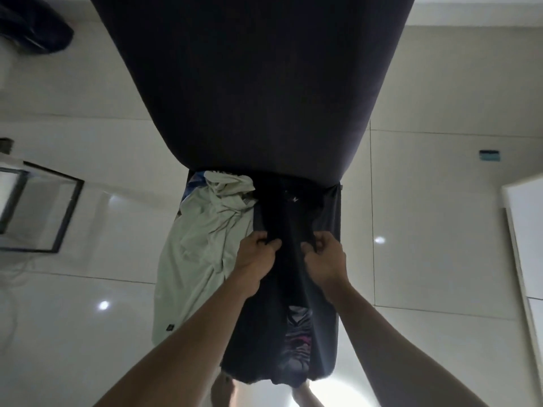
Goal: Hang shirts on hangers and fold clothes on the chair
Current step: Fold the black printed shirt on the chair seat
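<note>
Now we're gripping the black garment (293, 218) with left hand (255, 254) and right hand (324, 258), fingers pinching; next, lifting it off the chair (249, 83).

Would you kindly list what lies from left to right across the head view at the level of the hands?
Dark frame → pale shirt → left hand → black garment → right hand → white panel.
</note>
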`<action>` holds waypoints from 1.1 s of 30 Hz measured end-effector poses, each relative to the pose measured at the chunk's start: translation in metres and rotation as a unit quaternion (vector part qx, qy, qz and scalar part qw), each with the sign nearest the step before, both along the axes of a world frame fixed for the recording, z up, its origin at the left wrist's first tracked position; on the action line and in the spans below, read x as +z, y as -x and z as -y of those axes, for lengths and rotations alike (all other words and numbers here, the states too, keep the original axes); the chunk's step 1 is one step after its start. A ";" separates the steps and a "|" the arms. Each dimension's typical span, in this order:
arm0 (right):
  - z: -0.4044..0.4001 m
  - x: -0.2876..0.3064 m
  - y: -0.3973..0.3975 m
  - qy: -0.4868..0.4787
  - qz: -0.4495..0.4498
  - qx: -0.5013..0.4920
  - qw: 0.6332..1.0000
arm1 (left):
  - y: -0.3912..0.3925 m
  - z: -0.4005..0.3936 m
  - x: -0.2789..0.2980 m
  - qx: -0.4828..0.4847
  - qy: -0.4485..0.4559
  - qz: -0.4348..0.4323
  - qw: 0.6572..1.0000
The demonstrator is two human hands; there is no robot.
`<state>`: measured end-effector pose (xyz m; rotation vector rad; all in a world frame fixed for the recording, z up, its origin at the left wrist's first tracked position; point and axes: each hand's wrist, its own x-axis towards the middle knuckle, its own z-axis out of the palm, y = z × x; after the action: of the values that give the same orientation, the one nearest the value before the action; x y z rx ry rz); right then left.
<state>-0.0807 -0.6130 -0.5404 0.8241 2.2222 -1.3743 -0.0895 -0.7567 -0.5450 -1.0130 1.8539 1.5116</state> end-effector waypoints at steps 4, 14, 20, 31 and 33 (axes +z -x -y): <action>-0.003 0.044 -0.003 0.087 -0.013 -0.058 0.994 | -0.004 0.024 0.042 0.048 -0.048 -0.042 0.997; 0.029 0.246 -0.045 0.185 -0.087 -0.176 0.963 | -0.050 0.142 0.220 0.031 -0.027 -0.136 0.990; 0.064 0.389 -0.106 0.160 -0.202 -0.146 0.955 | -0.109 0.206 0.324 -0.206 0.094 -0.192 0.955; 0.123 0.599 -0.185 0.151 -0.325 0.080 0.930 | -0.165 0.226 0.442 -0.412 0.011 -0.181 0.893; 0.132 0.622 -0.203 0.131 -0.323 0.123 0.929 | -0.177 0.207 0.456 -0.413 0.015 -0.220 0.883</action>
<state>0.1228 -0.7446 0.0815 -0.0289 2.3919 -1.9495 0.0871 -0.9637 -0.0887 0.1892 2.1914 1.2048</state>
